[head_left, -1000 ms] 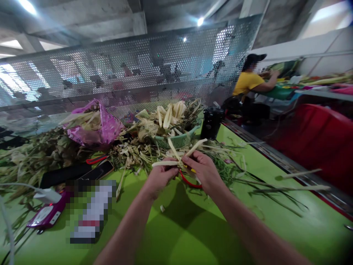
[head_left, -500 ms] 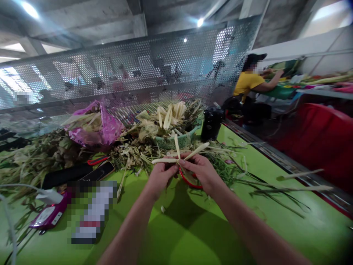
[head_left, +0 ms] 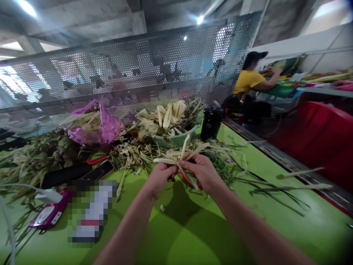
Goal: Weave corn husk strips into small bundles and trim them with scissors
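Note:
Over the green table (head_left: pixel 176 235), both my hands hold a bunch of pale, dried husk strips (head_left: pixel 185 147) that cross at one spot and fan outward. My left hand (head_left: pixel 162 177) pinches them near the crossing, and one strip sticks out to the left above its fingers. From the other side my right hand (head_left: pixel 203 170) grips the strips between thumb and fingers; one points up to the right and another hangs below. Just beneath the right hand shows a curved red thing (head_left: pixel 185 178), partly covered, its kind unclear.
Behind the hands stand a green basket (head_left: pixel 179 140) of husks, a pink bag (head_left: pixel 110 127) and a black cup-like container (head_left: pixel 211 123). Dried stalks lie around. At left are phones (head_left: pixel 99 171) and a purple device (head_left: pixel 51 211). A person in yellow (head_left: pixel 249 81) sits at right.
The upright strip now leans to the right, and a strip end hangs lower under my right hand. Both hands stay nearly in place, still gripping.

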`<state>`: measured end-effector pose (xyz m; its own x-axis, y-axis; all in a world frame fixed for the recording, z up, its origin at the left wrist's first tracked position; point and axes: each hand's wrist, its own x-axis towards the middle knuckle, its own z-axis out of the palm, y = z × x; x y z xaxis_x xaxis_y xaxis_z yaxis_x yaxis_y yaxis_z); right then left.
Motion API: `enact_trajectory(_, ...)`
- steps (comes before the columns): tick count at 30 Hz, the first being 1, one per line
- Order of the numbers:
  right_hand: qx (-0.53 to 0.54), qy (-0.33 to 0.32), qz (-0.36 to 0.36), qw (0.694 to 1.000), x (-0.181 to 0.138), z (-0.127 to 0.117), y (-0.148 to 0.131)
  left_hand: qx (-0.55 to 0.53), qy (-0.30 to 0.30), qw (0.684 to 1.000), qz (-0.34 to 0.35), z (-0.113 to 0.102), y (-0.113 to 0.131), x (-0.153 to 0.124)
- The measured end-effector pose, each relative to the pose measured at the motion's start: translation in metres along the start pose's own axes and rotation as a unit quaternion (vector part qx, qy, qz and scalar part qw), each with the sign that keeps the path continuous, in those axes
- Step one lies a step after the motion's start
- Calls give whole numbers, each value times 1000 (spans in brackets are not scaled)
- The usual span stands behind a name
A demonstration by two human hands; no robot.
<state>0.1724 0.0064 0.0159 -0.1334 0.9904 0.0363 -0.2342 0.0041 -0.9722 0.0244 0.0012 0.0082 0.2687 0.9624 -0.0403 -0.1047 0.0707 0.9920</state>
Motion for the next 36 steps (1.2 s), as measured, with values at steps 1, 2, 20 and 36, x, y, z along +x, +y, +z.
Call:
enact_trajectory(1, -4, 7, -2, 1000, 0, 0, 0, 14, 5, 1000, 9, 0, -1, 1)
enact_trajectory(2, -7, 13, -3, 1000, 1, 0, 0, 29, 16, 999, 24, 1, -2, 1)
enact_trajectory(20, -46, -14, -40, 998, 3, -3, -8, 49, -4, 999, 9, 6, 4, -4)
enact_trajectory(36, -45, -1, -39, 998, 6, -1, -3, -118, 38, 992, 18, 7, -4, 0)
